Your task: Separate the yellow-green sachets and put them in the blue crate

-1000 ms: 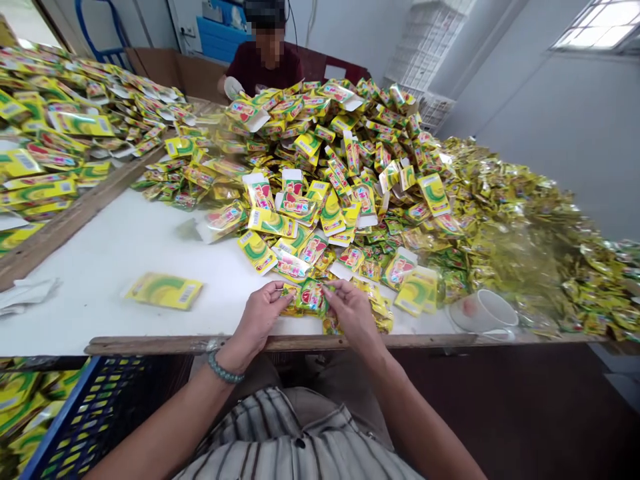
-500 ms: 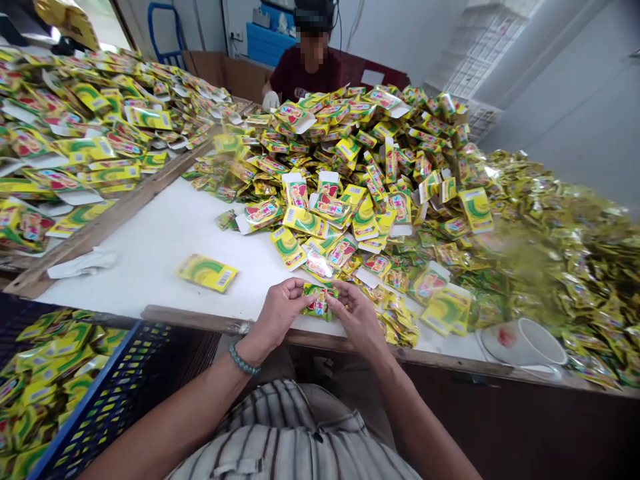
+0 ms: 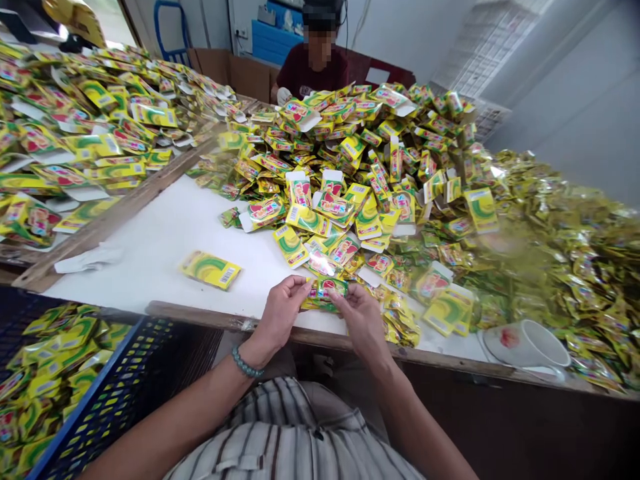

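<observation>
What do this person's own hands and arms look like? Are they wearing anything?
The left hand and right hand have no gloves. A bracelet of small round blue-green beads goes around the left wrist, with none on the right. Both forearms are bare, no sleeves showing. The shirt has pale and dark stripes.

left grip (image 3: 280,312) + right grip (image 3: 365,321): both pinching packet (image 3: 326,291) | yellow box (image 3: 211,269): flat on white tabletop (image 3: 165,223) | mug (image 3: 527,341): farther right
</observation>
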A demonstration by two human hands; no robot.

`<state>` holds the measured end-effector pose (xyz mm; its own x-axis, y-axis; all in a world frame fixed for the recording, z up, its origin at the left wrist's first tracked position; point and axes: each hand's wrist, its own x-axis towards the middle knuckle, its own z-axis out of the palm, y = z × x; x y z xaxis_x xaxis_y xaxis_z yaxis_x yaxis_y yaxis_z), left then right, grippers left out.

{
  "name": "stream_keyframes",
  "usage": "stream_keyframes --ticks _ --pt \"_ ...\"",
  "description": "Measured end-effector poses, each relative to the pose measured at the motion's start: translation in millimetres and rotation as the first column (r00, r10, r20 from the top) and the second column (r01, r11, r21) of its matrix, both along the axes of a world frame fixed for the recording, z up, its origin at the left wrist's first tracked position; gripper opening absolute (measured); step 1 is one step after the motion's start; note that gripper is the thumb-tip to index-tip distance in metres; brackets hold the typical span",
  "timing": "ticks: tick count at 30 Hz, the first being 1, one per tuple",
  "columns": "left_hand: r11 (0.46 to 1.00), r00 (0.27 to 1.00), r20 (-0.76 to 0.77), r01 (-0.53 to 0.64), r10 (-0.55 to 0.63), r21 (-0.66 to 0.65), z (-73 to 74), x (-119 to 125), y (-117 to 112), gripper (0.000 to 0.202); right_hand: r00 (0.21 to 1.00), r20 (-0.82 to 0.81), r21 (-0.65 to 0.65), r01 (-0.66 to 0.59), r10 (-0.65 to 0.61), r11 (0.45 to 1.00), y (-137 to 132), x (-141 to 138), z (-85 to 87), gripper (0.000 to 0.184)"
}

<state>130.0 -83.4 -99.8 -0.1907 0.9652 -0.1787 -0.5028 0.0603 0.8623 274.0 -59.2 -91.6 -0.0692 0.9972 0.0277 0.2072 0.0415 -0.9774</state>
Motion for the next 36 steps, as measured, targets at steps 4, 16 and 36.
stream_keyframes --ticks 4,16,36 --pt "0.999 1.0 -0.01 0.0 0.001 0.045 -0.6 0.9 -2.0 0.041 0.999 -0.013 -0.031 -0.036 0.036 0.999 0.4 -6.1 1.1 0.043" --pt "0.996 0.982 -0.182 0.062 -0.049 0.066 1.8 -22.4 -9.2 0.026 0.971 0.004 -0.115 -0.238 0.24 0.965 -2.4 -23.2 -9.2 0.041" --pt "1.0 -0.06 -0.998 -0.01 0.019 0.02 -2.8 -73.3 8.2 0.058 0.921 0.389 0.244 -0.098 -0.005 0.965 -5.4 -3.5 -20.4 0.039"
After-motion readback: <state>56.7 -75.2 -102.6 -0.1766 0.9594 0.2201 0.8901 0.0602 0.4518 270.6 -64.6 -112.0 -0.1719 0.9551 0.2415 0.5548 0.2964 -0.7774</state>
